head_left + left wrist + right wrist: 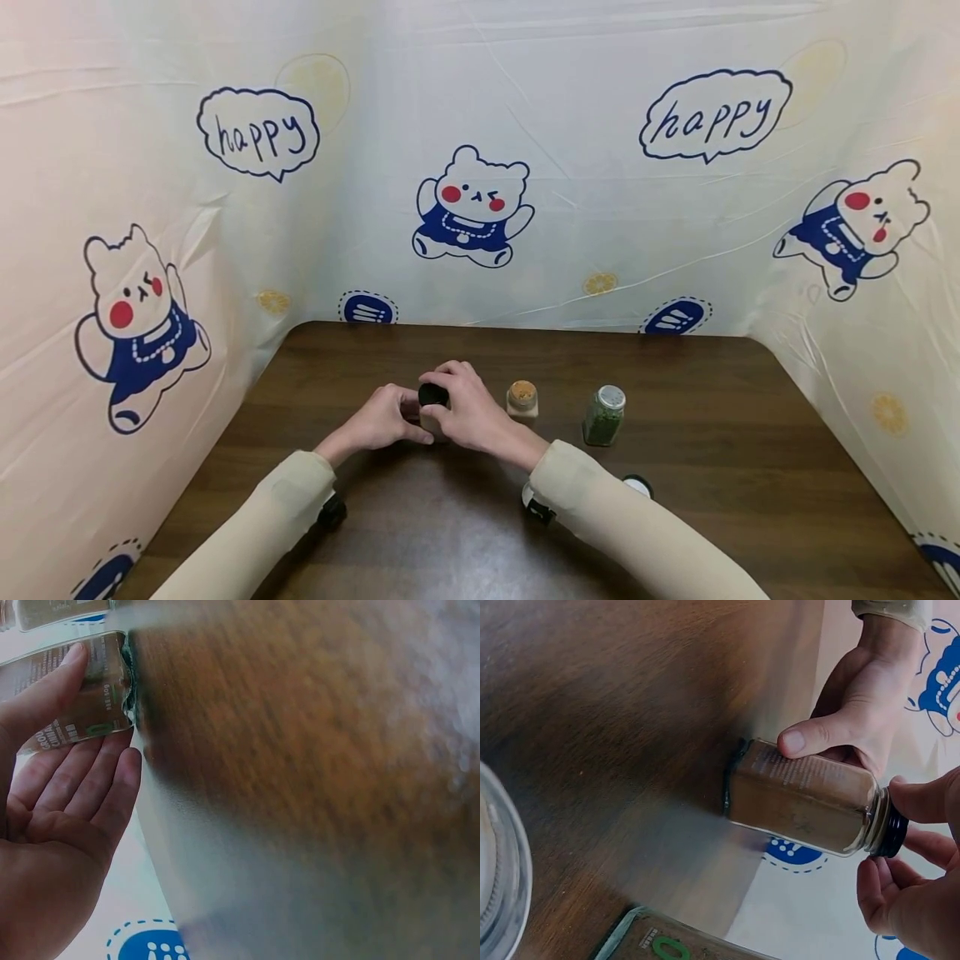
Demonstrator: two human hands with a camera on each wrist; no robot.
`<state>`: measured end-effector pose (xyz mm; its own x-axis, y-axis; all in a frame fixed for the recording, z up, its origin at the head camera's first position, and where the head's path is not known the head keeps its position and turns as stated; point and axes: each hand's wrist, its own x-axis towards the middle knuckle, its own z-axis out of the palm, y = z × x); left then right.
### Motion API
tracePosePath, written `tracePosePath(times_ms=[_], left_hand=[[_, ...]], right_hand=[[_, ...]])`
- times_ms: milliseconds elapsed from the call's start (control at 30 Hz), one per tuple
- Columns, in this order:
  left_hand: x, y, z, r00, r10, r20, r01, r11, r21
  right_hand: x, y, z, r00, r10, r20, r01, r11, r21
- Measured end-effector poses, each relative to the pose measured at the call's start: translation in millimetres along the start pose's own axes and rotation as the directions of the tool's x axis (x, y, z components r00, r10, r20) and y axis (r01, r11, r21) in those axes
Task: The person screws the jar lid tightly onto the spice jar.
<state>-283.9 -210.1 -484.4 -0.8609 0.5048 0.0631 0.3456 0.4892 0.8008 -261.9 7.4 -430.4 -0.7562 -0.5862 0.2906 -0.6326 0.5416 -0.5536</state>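
Both hands are at a square glass spice jar of brown powder, upright on the table in the head view. My left hand grips the jar's body, thumb on one face and fingers along another; the left wrist view shows printed labelling on the glass. Around the black screw cap, the thumb and fingers of my right hand pinch its edge. The cap sits on the jar's neck. In the head view the right hand covers part of the jar.
Right of the hands stand a small jar with an orange-brown top and a silver-topped jar of green flakes. A round white piece with a dark rim lies partly behind the right sleeve. Printed cloth surrounds the wooden table.
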Motion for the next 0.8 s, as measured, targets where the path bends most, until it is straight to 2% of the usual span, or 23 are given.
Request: tracePosePath(times_ms=[300, 533, 800], left_hand=[[-0.4, 0.0, 0.1, 1.0, -0.003, -0.011, 0.004, 0.999, 0.036], [0.1, -0.6, 1.4, 1.0, -0.004, -0.013, 0.004, 0.999, 0.031], [-0.1, 0.5, 1.4, 1.0, -0.018, -0.012, 0.018, 0.999, 0.031]], right_hand=[[-0.4, -0.7, -4.2, 0.999, -0.015, 0.03, 0.012, 0.995, 0.094], [-0.4, 2.2, -7.0, 0.998, -0.034, 0.049, 0.024, 0.983, 0.185], [0.3, 4.1, -9.3, 0.997, -0.053, 0.061, 0.038, 0.974, 0.222]])
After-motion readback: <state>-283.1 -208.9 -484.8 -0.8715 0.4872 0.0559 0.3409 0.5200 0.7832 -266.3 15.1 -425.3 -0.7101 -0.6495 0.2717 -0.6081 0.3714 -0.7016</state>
